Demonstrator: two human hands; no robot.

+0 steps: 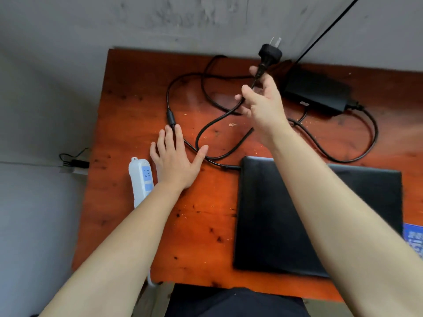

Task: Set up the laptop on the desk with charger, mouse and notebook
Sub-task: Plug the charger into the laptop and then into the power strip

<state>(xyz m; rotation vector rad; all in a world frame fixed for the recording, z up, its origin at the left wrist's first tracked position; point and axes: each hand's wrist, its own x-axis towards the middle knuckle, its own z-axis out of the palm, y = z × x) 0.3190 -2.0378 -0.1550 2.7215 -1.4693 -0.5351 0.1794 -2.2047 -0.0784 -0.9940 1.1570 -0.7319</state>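
A closed black laptop (286, 216) lies on the orange wooden desk (201, 225), right of centre. The black charger brick (318, 92) rests at the back right, its cable (183, 76) looping across the desk to the laptop's rear left corner. My right hand (263, 104) is raised above the desk, shut on the cable just below the black wall plug (270, 53), whose prongs point up. Flat on the desk, fingers spread, my left hand (176, 161) rests over part of the cable, beside a white power strip (140, 179).
The power strip lies along the desk's left edge, its white cord dropping off the front. A blue printed item (415, 241) peeks in at the right edge. A thin black cable (329, 28) runs up the grey wall. Small dark gear (75, 163) sits on the floor at left.
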